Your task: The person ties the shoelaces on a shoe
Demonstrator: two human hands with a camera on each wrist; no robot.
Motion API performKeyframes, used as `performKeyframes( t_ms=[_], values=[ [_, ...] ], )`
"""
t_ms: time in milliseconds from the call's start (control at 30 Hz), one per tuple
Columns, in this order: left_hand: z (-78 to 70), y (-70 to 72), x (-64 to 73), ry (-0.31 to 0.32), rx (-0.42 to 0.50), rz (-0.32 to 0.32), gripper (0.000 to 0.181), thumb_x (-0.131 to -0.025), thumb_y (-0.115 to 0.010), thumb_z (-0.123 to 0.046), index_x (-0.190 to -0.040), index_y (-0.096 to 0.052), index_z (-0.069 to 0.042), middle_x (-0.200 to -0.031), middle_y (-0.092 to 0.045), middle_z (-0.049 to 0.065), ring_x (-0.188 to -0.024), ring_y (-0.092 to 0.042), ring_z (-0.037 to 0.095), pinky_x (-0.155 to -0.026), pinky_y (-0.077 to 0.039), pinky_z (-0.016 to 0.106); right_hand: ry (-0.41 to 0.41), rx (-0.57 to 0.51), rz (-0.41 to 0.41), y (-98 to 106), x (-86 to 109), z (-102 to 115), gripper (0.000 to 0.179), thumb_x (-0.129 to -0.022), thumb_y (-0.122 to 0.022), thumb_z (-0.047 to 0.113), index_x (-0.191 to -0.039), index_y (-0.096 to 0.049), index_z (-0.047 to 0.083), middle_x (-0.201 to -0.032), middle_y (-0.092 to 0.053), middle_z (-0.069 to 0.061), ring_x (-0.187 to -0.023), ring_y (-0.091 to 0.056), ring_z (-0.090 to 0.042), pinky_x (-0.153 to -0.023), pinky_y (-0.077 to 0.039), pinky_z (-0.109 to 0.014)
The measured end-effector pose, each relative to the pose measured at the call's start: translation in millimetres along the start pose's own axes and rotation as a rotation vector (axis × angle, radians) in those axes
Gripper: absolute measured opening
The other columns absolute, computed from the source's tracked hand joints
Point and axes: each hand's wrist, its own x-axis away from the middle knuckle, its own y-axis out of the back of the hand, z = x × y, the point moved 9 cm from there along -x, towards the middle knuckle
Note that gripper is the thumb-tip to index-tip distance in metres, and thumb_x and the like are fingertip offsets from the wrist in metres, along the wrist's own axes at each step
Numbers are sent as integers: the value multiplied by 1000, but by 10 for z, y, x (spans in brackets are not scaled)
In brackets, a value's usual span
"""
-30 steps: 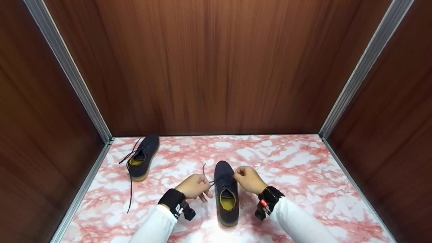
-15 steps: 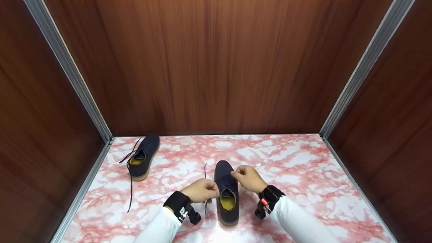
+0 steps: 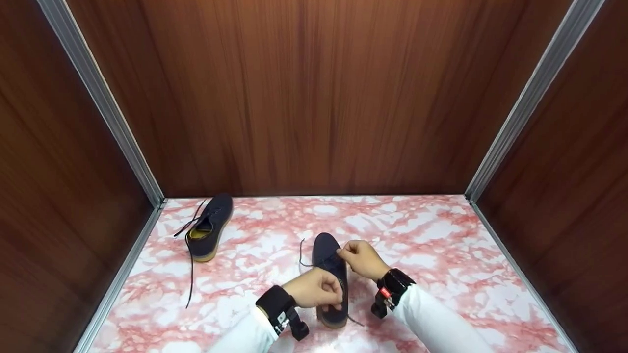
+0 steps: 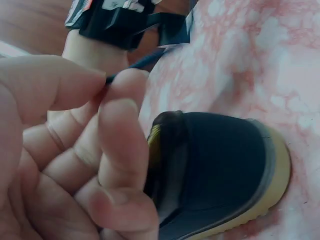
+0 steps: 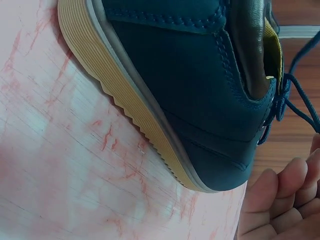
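Observation:
A dark navy lace-up shoe (image 3: 325, 245) with a tan sole and yellow lining stands in front of me, toe pointing away. Over its opening and heel, my left hand (image 3: 319, 290) covers part of the collar. Between that thumb and index finger I pinch a dark shoelace (image 4: 145, 61), whose tail shows to the right of the heel. My right hand (image 3: 360, 257) is at the shoe's right side, thumb and index finger pinching a lace loop (image 5: 302, 97) beside the eyelets. Another stretch of lace (image 3: 300, 252) curves out on the shoe's left.
At the far left sits a matching shoe (image 3: 218, 208), its untied lace (image 3: 191, 282) trailing toward me. The surface (image 3: 417, 230) has a red and white marbled pattern. Brown wood-grain panels (image 3: 314, 98) with grey metal corner strips enclose it at the back and sides.
My left hand has moved right and nearer, from beside the shoe to over its opening, taking up a lace whose tail now lies right of the heel. The right hand stays almost in place.

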Motion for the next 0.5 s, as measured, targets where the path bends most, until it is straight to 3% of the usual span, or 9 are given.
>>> performKeyframes(
  t_ms=[67, 133, 300, 400, 500],
  values=[
    [26, 4, -9, -9, 12, -8, 10, -95, -70, -7, -94, -79, -2, -90, -81, 18, -62, -68, 8, -74, -63, 54, -4, 4, 4, -1, -1, -5, 30, -99, -68, 24, -74, -59, 10, -55, -44, 10, -48, -43, -5, -47, -32, -20],
    [74, 73, -8, -13, 4, -55, 10, -95, -72, -9, -96, -80, -3, -91, -81, 16, -62, -67, 9, -71, -64, 48, -9, 6, 7, -1, -1, -9, 30, -100, -68, 24, -74, -58, 11, -55, -44, 10, -48, -43, -5, -47, -32, -20],
    [255, 418, 32, 6, -53, -296, 10, -93, -72, -12, -94, -78, -4, -81, -78, 9, -62, -65, 14, -58, -55, 24, -12, -8, 5, 4, 6, -6, 31, -99, -68, 22, -73, -58, 10, -55, -44, 10, -48, -42, -4, -47, -31, -19],
    [368, 608, 68, 41, -59, -442, 10, -95, -72, -16, -92, -75, -6, -79, -73, 5, -63, -64, 14, -58, -51, 22, -6, -19, 4, 3, 12, -5, 31, -99, -68, 21, -73, -59, 6, -54, -43, 11, -48, -42, -5, -47, -30, -19],
    [447, 719, 72, 76, -44, -528, 18, -98, -71, -22, -89, -73, -7, -81, -73, 13, -61, -62, 12, -58, -50, 23, 2, -23, 7, -3, 17, -1, 31, -99, -67, 21, -74, -60, 3, -54, -43, 11, -47, -42, -5, -47, -31, -20]
  ],
)
